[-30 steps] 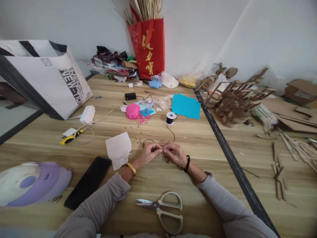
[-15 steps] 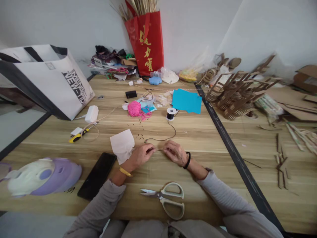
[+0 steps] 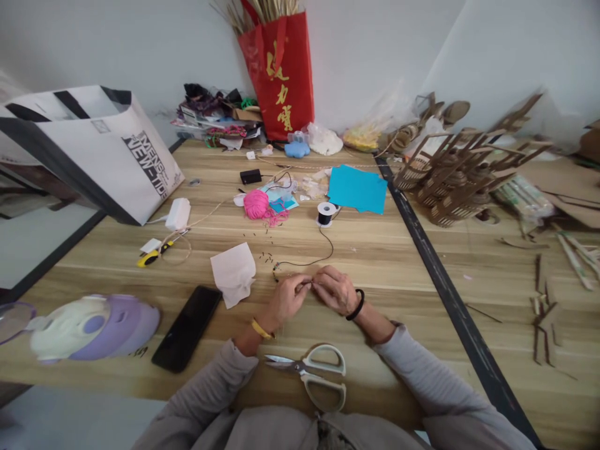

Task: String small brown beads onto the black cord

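My left hand (image 3: 287, 299) and my right hand (image 3: 334, 289) meet above the table, fingertips pinched together on a thin dark cord (image 3: 308, 283). Most of what they grip is hidden by the fingers. Just beyond them, a black cord (image 3: 330, 250) curves from a white spool of black cord (image 3: 325, 214) toward a few small beads (image 3: 275, 269) strung near its end. Whether this joins the piece in my fingers I cannot tell. Scissors with pale handles (image 3: 307, 370) lie nearer my body, blades pointing left.
Left of my hands are a crumpled white paper (image 3: 233, 274), a black phone (image 3: 186, 328), a purple and white bottle (image 3: 98, 328) and a yellow cutter (image 3: 154, 255). Pink yarn (image 3: 256, 204) and blue sheets (image 3: 357, 189) lie farther back. Woven baskets (image 3: 450, 181) stand at right.
My left hand has moved right, closing the gap to my right hand, so the stretch of cord between them has shortened. The view has shifted slightly.
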`<action>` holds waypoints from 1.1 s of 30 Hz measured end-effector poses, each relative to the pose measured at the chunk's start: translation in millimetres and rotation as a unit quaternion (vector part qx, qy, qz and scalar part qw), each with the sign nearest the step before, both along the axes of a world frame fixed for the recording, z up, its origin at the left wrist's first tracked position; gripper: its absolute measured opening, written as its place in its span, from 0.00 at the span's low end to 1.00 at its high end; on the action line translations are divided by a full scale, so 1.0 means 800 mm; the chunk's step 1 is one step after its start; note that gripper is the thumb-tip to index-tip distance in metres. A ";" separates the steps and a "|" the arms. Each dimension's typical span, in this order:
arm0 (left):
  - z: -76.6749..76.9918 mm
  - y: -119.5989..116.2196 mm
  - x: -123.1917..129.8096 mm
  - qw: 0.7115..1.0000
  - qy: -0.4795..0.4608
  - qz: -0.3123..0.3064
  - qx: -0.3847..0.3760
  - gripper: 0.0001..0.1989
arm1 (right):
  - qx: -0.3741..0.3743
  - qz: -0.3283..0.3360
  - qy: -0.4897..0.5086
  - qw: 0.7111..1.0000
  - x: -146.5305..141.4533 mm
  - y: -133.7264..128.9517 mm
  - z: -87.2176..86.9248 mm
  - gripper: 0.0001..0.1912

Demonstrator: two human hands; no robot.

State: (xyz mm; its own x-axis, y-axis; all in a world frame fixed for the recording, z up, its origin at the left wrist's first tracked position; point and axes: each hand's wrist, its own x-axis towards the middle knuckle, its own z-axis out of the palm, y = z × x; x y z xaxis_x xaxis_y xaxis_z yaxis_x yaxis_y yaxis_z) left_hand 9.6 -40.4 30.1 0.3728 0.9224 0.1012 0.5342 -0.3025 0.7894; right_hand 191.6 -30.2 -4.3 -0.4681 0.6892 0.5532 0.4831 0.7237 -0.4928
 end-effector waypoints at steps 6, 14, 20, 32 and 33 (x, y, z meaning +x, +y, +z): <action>-0.024 0.011 -0.002 0.985 -0.131 0.026 -0.114 0.10 | -0.008 0.012 0.005 1.000 -0.001 0.003 0.002 0.08; -0.027 0.018 -0.006 0.973 -0.183 0.021 -0.137 0.06 | 0.009 0.016 0.004 1.000 0.000 0.007 -0.002 0.05; -0.020 0.021 -0.008 0.966 -0.200 0.015 -0.166 0.05 | 0.008 0.008 0.003 1.000 0.000 0.005 0.001 0.04; -0.022 0.022 -0.010 0.964 -0.201 -0.002 -0.172 0.07 | 0.019 0.015 -0.012 1.000 0.002 0.005 -0.004 0.06; -0.023 0.022 -0.010 0.965 -0.199 -0.002 -0.171 0.07 | 0.017 0.016 -0.015 1.000 0.002 0.005 -0.004 0.06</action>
